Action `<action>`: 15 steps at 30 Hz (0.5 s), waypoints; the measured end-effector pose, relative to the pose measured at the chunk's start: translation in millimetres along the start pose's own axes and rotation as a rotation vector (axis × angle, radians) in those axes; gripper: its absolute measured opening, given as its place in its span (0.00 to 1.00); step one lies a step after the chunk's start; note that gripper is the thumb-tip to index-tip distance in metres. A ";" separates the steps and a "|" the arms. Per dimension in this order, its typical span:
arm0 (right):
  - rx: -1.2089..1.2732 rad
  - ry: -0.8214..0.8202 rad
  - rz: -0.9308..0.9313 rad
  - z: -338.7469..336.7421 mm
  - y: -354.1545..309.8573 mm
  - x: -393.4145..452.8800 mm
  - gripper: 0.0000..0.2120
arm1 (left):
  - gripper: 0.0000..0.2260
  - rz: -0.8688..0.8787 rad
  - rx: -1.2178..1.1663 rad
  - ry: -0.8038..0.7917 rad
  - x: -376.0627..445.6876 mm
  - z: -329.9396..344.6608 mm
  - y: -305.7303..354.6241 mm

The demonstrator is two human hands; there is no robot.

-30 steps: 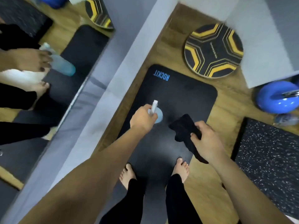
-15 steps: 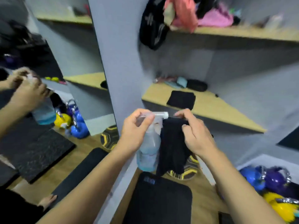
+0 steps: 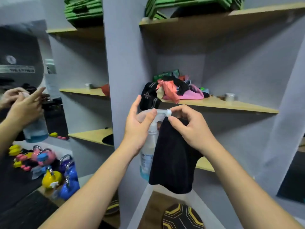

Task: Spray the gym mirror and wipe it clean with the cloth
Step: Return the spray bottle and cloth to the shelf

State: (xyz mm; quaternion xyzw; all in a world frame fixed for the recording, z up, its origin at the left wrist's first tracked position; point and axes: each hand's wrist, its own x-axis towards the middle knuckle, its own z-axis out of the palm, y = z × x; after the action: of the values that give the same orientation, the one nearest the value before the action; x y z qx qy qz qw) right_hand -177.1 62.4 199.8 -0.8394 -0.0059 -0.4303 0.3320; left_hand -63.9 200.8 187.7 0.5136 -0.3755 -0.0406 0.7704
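The gym mirror [image 3: 49,96] fills the left side and reflects my hands, the bottle and the shelves. In front of my chest I hold a clear spray bottle [image 3: 146,156] with blue liquid. My left hand [image 3: 137,128] grips its neck and head, thumb raised. My right hand [image 3: 189,128] pinches the white nozzle tip [image 3: 166,112] with its fingertips, and a black cloth [image 3: 173,159] hangs down from under that hand, covering part of the bottle.
Wooden shelves [image 3: 231,104] stand straight ahead, one holding a pile of clothes [image 3: 175,90], the top one green mats [image 3: 189,5]. A grey pillar [image 3: 122,63] borders the mirror. Coloured kettlebells [image 3: 57,176] appear in the reflection. A yellow-black balance board [image 3: 183,217] lies on the floor.
My head lifted from the floor mat to the shelves. Both hands rose to chest height, and my right hand with the cloth came over to the bottle's nozzle.
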 end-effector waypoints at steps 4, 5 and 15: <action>0.073 -0.021 0.005 -8.7 -8.2 -0.8 0.04 | 0.36 0.024 0.013 -0.036 -2.1 4.1 8.2; 0.060 -0.037 0.002 -10.7 -9.5 -1.1 0.04 | 0.36 0.023 0.006 -0.045 -2.9 5.7 9.6; -0.271 0.029 -0.200 -20.9 1.4 -7.6 0.04 | 0.35 -0.076 -0.079 -0.144 -10.1 19.4 12.1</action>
State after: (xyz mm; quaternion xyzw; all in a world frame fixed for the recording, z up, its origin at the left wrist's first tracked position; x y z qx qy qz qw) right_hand -196.5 51.7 202.0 -0.8654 -0.0268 -0.4702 0.1713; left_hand -87.0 196.2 195.9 0.4924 -0.4084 -0.1215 0.7589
